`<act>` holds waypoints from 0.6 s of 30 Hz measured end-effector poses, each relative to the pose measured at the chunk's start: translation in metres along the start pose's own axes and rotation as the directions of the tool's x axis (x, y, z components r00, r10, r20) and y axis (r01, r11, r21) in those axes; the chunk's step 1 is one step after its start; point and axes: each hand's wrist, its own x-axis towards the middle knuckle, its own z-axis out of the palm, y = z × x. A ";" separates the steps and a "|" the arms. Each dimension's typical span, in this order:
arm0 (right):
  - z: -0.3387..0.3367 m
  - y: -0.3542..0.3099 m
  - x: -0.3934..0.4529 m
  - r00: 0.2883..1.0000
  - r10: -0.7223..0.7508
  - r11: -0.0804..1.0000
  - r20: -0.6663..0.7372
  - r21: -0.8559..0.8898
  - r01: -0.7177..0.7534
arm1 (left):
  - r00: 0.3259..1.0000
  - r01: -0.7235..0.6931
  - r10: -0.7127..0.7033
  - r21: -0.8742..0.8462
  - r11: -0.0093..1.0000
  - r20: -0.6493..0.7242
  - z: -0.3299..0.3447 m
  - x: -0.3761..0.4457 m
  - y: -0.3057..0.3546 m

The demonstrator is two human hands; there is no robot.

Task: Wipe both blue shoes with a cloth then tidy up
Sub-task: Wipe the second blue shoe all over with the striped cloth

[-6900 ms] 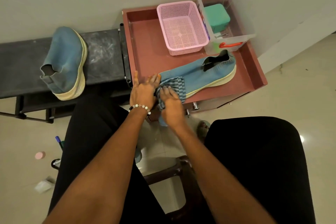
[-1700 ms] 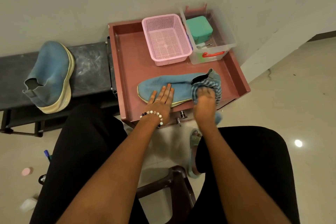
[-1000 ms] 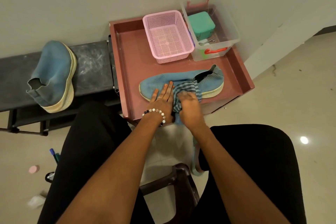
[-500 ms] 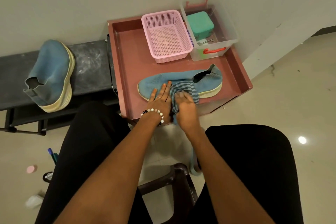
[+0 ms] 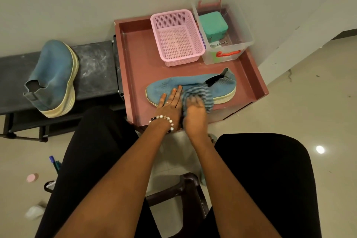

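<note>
One blue shoe [image 5: 222, 85] lies on its side in the reddish tray [image 5: 135, 67], toe to the left. My left hand [image 5: 171, 102] presses flat on its toe part with straight fingers. My right hand [image 5: 194, 110] grips a blue striped cloth [image 5: 201, 92] against the middle of the shoe; its fingers are blurred. The other blue shoe [image 5: 54, 77] stands on the dark bench [image 5: 96, 67] to the left, untouched.
A pink mesh basket [image 5: 176, 36] and a clear plastic box [image 5: 231, 31] holding a teal case stand at the tray's back. A wall is close behind. Small items lie on the floor at the lower left. My knees flank a dark stool [image 5: 185, 189].
My right hand with the cloth has moved from the shoe's heel to its middle, next to my left hand, and keeps rubbing there. The left hand stays flat on the toe part.
</note>
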 end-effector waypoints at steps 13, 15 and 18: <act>-0.122 0.067 0.043 0.708 0.551 0.790 -0.443 0.551 -0.269 | 0.998 0.020 -0.022 -0.039 0.999 -0.055 0.003 0.000 0.002; -0.114 0.055 0.048 0.754 0.562 0.775 -0.341 0.535 -0.336 | 0.998 0.021 -0.023 -0.035 0.999 -0.052 0.003 0.001 0.003; -0.078 0.032 0.042 0.876 0.458 0.889 -0.150 0.072 -0.453 | 0.999 0.022 -0.023 -0.027 0.999 -0.040 0.000 -0.001 0.004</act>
